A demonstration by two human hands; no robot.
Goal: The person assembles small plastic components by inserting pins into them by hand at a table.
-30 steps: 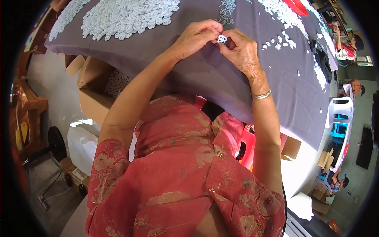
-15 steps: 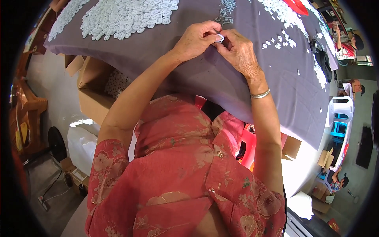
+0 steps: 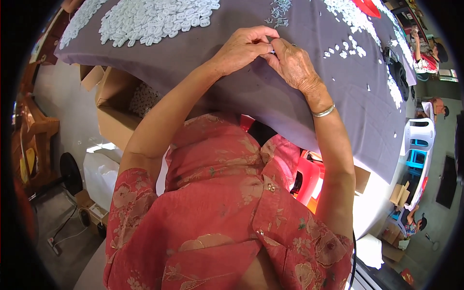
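Observation:
Both hands meet above the grey cloth at the table's near middle, fingertips pinched together. Between them is a small white plastic piece (image 3: 272, 50), mostly covered by the fingers. My left hand (image 3: 241, 51) has thumb and forefinger closed on its left side. Opposite it, my right hand (image 3: 296, 68) grips with thumb and bent fingers; a silvery bangle is on that wrist. Beyond the hands lies a small heap of thin grey screw-like pins (image 3: 279, 13). A large pile of white oval plastic pieces (image 3: 159, 21) spreads at the far left.
Loose white pieces (image 3: 352, 47) are scattered on the tablecloth (image 3: 357, 111) to the right, near a longer white heap (image 3: 345, 14) and a red object (image 3: 367, 7). An open cardboard box (image 3: 113, 108) with white pieces stands below the left edge. Other people sit far right.
My right hand and forearm have shifted slightly right. The white piece, whose rounded ring-like end showed before, is now mostly hidden by the fingers.

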